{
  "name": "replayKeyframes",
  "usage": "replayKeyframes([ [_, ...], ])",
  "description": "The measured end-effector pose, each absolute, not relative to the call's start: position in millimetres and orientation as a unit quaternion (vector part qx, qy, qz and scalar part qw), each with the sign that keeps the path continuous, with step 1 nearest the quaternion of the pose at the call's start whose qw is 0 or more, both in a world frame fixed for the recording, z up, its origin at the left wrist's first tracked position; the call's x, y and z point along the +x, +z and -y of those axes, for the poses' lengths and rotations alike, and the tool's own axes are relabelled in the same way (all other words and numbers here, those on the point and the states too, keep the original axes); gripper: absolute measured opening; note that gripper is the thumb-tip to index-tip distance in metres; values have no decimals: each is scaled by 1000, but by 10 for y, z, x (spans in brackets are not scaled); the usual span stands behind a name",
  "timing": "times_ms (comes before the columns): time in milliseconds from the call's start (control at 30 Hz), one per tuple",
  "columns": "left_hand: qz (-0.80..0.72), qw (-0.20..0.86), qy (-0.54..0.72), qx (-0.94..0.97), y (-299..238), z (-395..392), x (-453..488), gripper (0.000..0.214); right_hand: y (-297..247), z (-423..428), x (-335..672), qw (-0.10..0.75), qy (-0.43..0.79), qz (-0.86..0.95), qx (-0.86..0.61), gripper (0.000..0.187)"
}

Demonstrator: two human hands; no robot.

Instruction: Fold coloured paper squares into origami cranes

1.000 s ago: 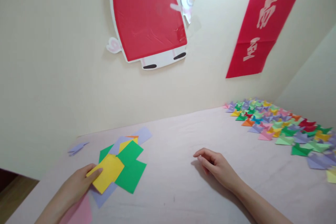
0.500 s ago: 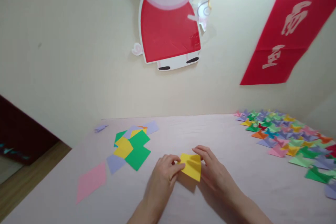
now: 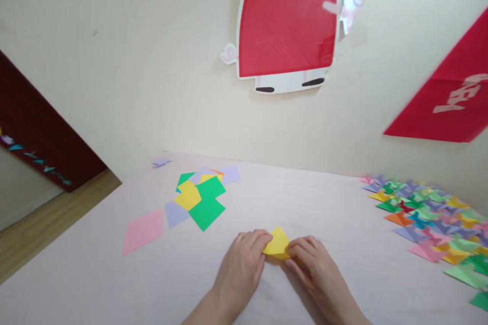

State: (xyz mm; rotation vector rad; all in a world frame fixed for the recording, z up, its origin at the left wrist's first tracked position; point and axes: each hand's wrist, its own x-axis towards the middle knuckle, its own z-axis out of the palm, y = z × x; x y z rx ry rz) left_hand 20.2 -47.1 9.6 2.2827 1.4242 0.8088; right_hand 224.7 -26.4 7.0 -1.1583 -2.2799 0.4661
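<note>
A yellow paper sheet (image 3: 277, 244) lies on the pale pink table (image 3: 320, 203) right in front of me, folded into a triangle shape. My left hand (image 3: 244, 269) presses its left edge with curled fingers. My right hand (image 3: 314, 269) pinches its right edge, fingers closed on the paper. Both hands touch the sheet from below and the sides, hiding its lower part.
A loose pile of coloured paper squares (image 3: 202, 195) lies to the left, with a pink sheet (image 3: 144, 230) nearer the table's left edge. Several folded paper figures (image 3: 430, 218) cover the right side. A small lilac folded piece (image 3: 161, 163) sits by the wall.
The left hand took a yellow sheet from the pile and brought it to the middle. Both hands now press it flat on the table, folded smaller than half a second ago. The view swung left.
</note>
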Motion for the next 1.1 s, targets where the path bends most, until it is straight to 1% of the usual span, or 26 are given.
replayKeyframes([
  [133, -537, 118, 215, 807, 90, 642, 229, 56, 66, 219, 2138, 252, 217, 776, -536, 21],
  [167, -543, 113, 199, 808, 80, 680, 227, 57, 64, 206, 2109, 253, 225, 758, -557, 21],
  [267, -541, 106, 169, 817, 55, 736, 195, 59, 46, 181, 2038, 271, 239, 722, -590, 11],
  [333, -536, 105, 164, 821, 53, 728, 164, 58, 27, 179, 2012, 291, 237, 708, -599, 17],
  [433, -527, 106, 172, 825, 78, 695, 141, 51, 7, 188, 2015, 306, 234, 705, -596, 18],
  [567, -523, 109, 172, 828, 119, 699, 183, 51, 22, 199, 2079, 307, 226, 723, -577, 20],
  [933, -529, 49, 138, 836, 13, 831, 331, 46, 37, 131, 2152, 286, 203, 776, -525, 19],
  [1100, -531, 41, 130, 836, -32, 853, 346, 45, -11, 101, 2163, 270, 197, 790, -514, 20],
])
